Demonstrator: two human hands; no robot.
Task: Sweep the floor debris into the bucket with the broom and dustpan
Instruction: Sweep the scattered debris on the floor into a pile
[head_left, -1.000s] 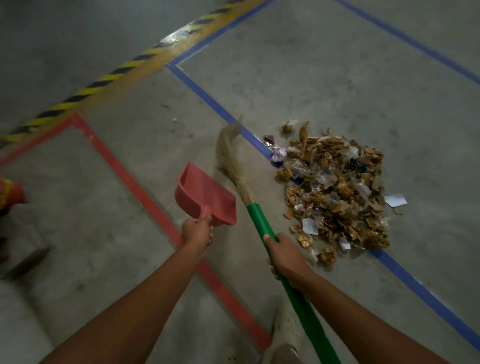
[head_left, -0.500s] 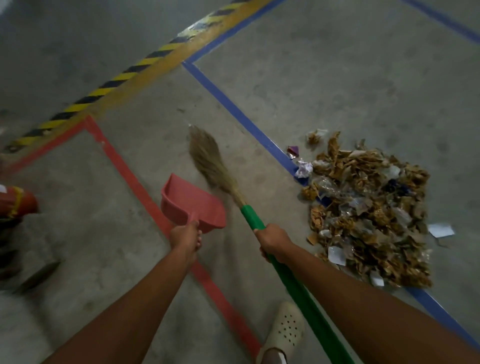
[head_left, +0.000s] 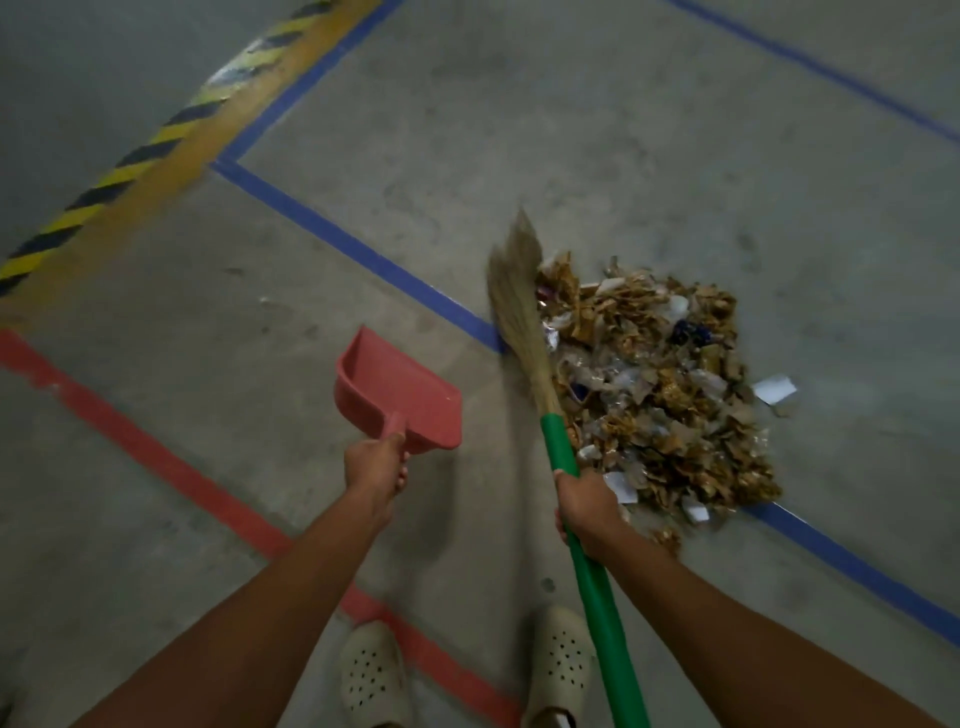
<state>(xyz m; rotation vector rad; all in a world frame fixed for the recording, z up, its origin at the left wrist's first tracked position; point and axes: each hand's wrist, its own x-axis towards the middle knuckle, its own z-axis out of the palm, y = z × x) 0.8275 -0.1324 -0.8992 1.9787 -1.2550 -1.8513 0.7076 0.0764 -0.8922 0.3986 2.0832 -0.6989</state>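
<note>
A pile of brown leaves and paper scraps (head_left: 660, 395) lies on the concrete floor across a blue tape line. My right hand (head_left: 587, 506) grips the green handle of a broom (head_left: 597, 571); its straw bristles (head_left: 517, 296) touch the pile's left edge. My left hand (head_left: 375, 467) grips the handle of a red dustpan (head_left: 402, 395), held to the left of the broom and apart from the pile. The dustpan holds nothing. No bucket is in view.
Blue tape lines (head_left: 343, 239) and a red tape line (head_left: 156, 457) cross the grey floor. A yellow-black hazard stripe (head_left: 130, 156) runs at the upper left. My two white perforated shoes (head_left: 374, 675) stand at the bottom edge.
The broom bristles have swung right from the bare floor to the pile's left edge. The red bucket at the left edge has left the view. The dustpan stayed in my left hand.
</note>
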